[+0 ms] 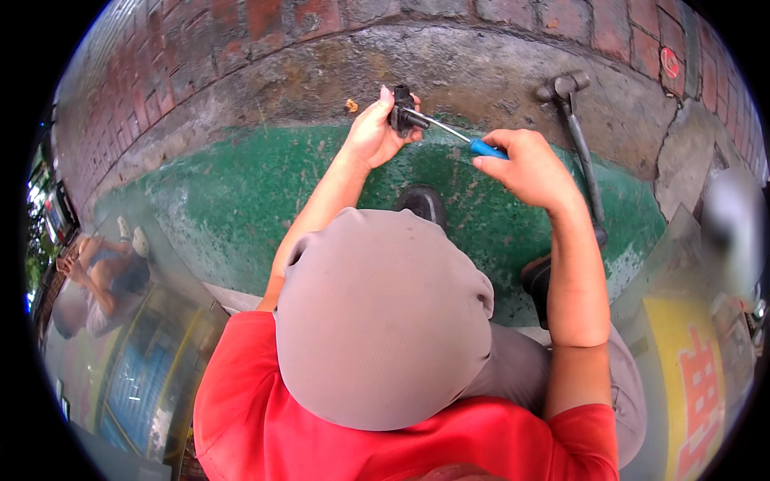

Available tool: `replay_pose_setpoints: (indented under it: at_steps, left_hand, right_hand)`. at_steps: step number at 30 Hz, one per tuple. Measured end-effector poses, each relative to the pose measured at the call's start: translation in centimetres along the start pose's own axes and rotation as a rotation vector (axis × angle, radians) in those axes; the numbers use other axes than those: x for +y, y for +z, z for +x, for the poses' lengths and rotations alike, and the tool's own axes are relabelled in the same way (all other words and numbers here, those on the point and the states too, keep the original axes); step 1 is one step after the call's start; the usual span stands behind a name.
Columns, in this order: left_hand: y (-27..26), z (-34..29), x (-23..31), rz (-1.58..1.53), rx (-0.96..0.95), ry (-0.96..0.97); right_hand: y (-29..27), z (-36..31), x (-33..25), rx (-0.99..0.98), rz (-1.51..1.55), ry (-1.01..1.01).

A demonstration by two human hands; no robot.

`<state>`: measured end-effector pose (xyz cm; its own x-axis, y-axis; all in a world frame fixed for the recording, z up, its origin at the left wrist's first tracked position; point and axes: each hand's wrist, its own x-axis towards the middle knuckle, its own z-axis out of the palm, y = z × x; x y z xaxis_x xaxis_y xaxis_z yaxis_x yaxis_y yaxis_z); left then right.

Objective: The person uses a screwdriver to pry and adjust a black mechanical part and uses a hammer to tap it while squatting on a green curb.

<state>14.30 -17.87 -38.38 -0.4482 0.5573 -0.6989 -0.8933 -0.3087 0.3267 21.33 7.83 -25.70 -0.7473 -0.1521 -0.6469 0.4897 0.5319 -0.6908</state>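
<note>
My left hand (378, 133) is closed around a small black plastic part (401, 122) with a stubby round spout on its side. It is held up above the boundary between green-painted and bare ground. In my right hand (533, 167) is a screwdriver (488, 150) with a blue handle and a thin metal shaft. The shaft slants left to the black part, and its tip meets the part or lies just in front of it; I cannot tell which. My left fingers partly cover the part.
A hammer (583, 148) lies right of my right hand, its head toward the brick paving (449, 10). A black shoe (423, 204) shows below my hands, another (537, 289) farther right. An orange-brown scrap (351, 105) lies left of my left hand. Another person (108, 276) appears at far left.
</note>
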Motion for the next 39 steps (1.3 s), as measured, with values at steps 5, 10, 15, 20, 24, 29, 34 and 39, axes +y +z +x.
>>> replay_pose_setpoints:
  at_steps: [5, 10, 15, 20, 24, 29, 34, 39]
  left_hand:
    - [0.2, 0.8, -0.2, -0.286, -0.335, -0.128]
    - [0.8, 1.1, 0.5, -0.343, -0.261, -0.062]
    - [1.1, 1.9, 0.8, -0.028, 0.318, 0.045]
    - [1.0, 3.5, 0.4, 0.152, 0.413, 0.05]
    - [3.6, 5.7, -0.6, 0.321, 0.475, 0.169]
    - [2.7, 9.3, -1.2, 0.952, 0.632, 0.238]
    - [4.2, 8.3, 0.0, 1.025, 0.696, 0.262]
    - [2.0, 7.1, 0.0, 0.93, 0.713, 0.342]
  right_hand:
    - [-0.6, 0.3, 0.6, -0.095, 0.207, 0.1]
    - [0.6, 0.5, 0.7, -0.163, 0.501, 0.249]
    - [-0.1, 0.5, 2.1, 0.124, 0.323, 0.222]
    - [-0.8, -0.3, 2.3, 0.367, -0.017, -0.021]
    - [-1.7, -1.0, 1.3, 0.451, -0.078, 0.015]
    - [-2.1, -1.0, 2.4, 0.533, -0.18, -0.005]
    - [-1.2, -0.5, 2.4, 0.645, -0.044, -0.063]
    - [-0.2, 0.6, 1.4, 0.652, 0.087, -0.06]
